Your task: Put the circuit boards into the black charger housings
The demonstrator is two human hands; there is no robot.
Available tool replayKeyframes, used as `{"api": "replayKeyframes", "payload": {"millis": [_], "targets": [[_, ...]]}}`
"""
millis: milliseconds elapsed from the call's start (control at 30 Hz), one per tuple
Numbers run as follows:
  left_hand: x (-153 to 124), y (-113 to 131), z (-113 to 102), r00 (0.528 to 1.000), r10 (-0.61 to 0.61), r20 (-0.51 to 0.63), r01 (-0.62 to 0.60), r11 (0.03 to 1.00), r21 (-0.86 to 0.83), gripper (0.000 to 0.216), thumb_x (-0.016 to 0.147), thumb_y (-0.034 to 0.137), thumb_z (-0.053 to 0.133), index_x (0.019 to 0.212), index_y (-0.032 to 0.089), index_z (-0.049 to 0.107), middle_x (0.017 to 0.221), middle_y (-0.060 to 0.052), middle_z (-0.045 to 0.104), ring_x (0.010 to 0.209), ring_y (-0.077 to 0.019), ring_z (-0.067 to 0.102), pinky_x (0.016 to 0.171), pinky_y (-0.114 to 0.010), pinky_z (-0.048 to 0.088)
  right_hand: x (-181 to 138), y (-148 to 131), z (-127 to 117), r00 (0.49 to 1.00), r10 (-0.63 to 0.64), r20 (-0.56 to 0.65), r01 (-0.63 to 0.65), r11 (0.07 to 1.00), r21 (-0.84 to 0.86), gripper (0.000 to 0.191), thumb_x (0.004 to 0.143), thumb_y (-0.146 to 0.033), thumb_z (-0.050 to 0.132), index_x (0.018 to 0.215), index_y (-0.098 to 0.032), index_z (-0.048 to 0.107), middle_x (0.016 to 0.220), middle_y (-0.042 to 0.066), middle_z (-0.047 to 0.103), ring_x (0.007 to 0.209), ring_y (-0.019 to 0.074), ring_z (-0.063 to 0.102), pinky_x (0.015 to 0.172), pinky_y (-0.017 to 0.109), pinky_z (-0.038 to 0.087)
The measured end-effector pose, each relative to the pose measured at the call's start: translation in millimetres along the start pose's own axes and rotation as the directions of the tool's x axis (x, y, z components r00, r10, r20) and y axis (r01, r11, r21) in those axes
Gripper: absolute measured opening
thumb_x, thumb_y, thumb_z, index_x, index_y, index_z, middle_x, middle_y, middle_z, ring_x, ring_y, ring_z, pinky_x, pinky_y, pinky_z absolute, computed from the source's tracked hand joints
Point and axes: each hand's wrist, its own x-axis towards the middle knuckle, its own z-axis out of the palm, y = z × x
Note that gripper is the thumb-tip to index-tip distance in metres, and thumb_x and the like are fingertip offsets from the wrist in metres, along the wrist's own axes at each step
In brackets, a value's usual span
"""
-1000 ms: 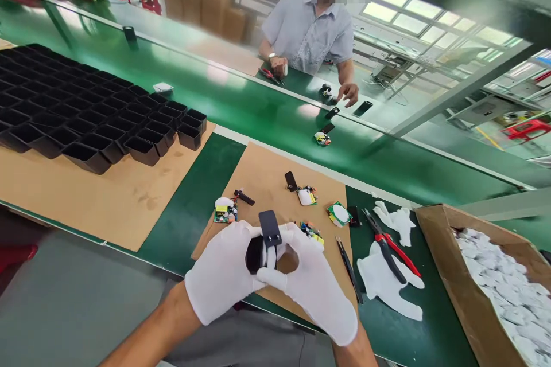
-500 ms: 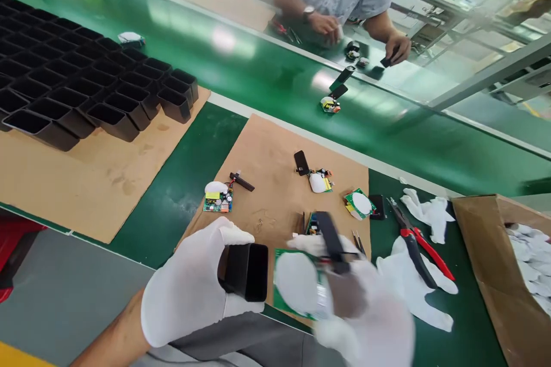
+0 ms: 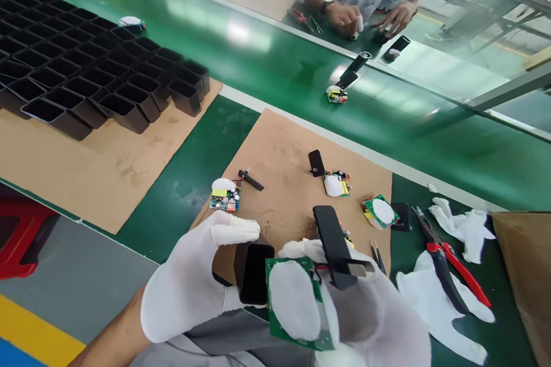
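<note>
White gloves cover both of my hands. My left hand point(image 3: 189, 275) is closed round a black rectangular plastic housing point(image 3: 253, 278), its open end turned to the right. In my right hand point(image 3: 379, 309) is a green circuit board point(image 3: 275, 327) with a round white pad point(image 3: 295, 301) on its face. A black flat end cap point(image 3: 333, 246) hangs from that board by short wires, with a metal prong at its side. The board's left edge sits right beside the housing's mouth; whether they touch I cannot tell. My right fingertips are partly hidden behind the board.
Brown cardboard point(image 3: 284, 143) carries several circuit boards with caps, such as one at the left point(image 3: 226, 195), plus tweezers point(image 3: 377, 255). Red-handled pliers point(image 3: 451, 264) lie over white gloves point(image 3: 430, 304). Many black housings point(image 3: 129, 109) stand at left. A co-worker's hands point(image 3: 344, 17) are across the bench.
My right hand has brought the circuit board left, up against the housing's opening, and the board has turned more upright. The view has shifted slightly. Across the bench, the co-worker's hands have moved closer together.
</note>
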Motion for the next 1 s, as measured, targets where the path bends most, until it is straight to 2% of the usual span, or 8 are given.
{"api": "replayKeyframes", "payload": {"millis": [100,167,233,333,467,667,833,1000], "targets": [[1.3,1.5,-0.9,1.000,0.012,0.005,-0.012,1.000,0.028,0.063,0.079,0.013,0.088,0.131,0.033,0.059,0.125,-0.002,0.073,0.113,-0.0221,0.075,0.096,-0.034,0.063,6.3,-6.6,7.4,0.998,-0.024,0.050,0.019,0.994,0.110,0.056,0.080,-0.057,0.090,0.131,-0.044,0.070,0.114,0.005,0.082,0.082,0.0302,0.082,0.078,0.044,0.071],[2.4,2.5,-1.8,1.000,0.021,0.011,-0.021,0.999,0.028,0.063,0.078,0.012,0.087,0.131,0.033,0.059,0.124,-0.001,0.073,0.113,-0.0218,0.076,0.096,-0.033,0.063,12.0,-10.0,9.4,0.996,-0.078,0.047,0.072,0.991,0.115,0.058,0.079,-0.049,0.094,0.132,-0.047,0.069,0.120,0.002,0.080,0.091,0.0300,0.082,0.087,0.044,0.070],[3.7,3.7,-2.7,0.999,0.024,0.021,-0.025,0.999,0.025,0.061,0.078,0.011,0.085,0.129,0.032,0.060,0.123,-0.001,0.074,0.113,-0.0220,0.076,0.095,-0.032,0.062,17.3,-13.1,10.7,0.984,-0.163,0.067,0.158,0.985,0.067,0.063,0.077,-0.044,0.096,0.133,-0.050,0.068,0.113,0.000,0.080,0.096,0.0302,0.081,0.087,0.043,0.070],[5.2,4.9,-3.5,0.999,0.021,0.028,-0.022,0.999,0.030,0.055,0.080,0.011,0.083,0.126,0.031,0.060,0.119,-0.001,0.074,0.111,-0.0212,0.076,0.094,-0.032,0.062,21.2,-17.4,13.8,0.963,-0.243,0.117,0.239,0.970,0.043,0.059,0.080,-0.036,0.095,0.130,-0.052,0.068,0.097,-0.003,0.079,0.092,0.0286,0.080,0.082,0.040,0.070],[4.8,3.1,-3.1,0.999,0.025,0.025,-0.026,1.000,0.017,0.055,0.082,0.017,0.087,0.127,0.031,0.060,0.120,-0.001,0.074,0.110,-0.0203,0.076,0.095,-0.031,0.062,18.9,-19.0,17.6,0.964,-0.253,0.082,0.251,0.967,0.043,0.054,0.076,-0.030,0.098,0.121,-0.048,0.072,0.096,0.000,0.078,0.089,0.0313,0.080,0.077,0.043,0.070],[2.9,0.8,-2.4,0.999,0.029,0.018,-0.028,1.000,-0.013,0.060,0.080,0.017,0.091,0.130,0.030,0.060,0.124,-0.002,0.074,0.115,-0.0200,0.076,0.101,-0.030,0.061,14.2,-14.1,15.0,0.972,-0.226,0.068,0.230,0.972,-0.057,0.063,0.061,-0.026,0.105,0.114,-0.046,0.076,0.101,0.004,0.078,0.094,0.0374,0.079,0.081,0.048,0.072],[2.5,2.1,-2.5,0.999,0.030,0.016,-0.030,1.000,-0.001,0.059,0.079,0.019,0.092,0.128,0.029,0.061,0.124,-0.001,0.074,0.114,-0.0187,0.076,0.100,-0.028,0.060,13.6,-15.6,15.7,0.965,-0.249,0.085,0.255,0.964,-0.076,0.057,0.076,-0.027,0.099,0.124,-0.044,0.073,0.106,0.004,0.078,0.095,0.0303,0.079,0.081,0.040,0.072],[4.1,3.3,-3.7,1.000,0.007,0.022,-0.007,1.000,0.015,0.058,0.077,0.022,0.094,0.127,0.028,0.065,0.120,-0.001,0.074,0.110,-0.0188,0.077,0.097,-0.027,0.061,16.2,-18.0,18.9,0.934,-0.341,0.103,0.351,0.931,-0.097,0.047,0.088,-0.032,0.090,0.129,-0.038,0.069,0.110,0.003,0.077,0.100,0.0253,0.078,0.087,0.035,0.069]]}}
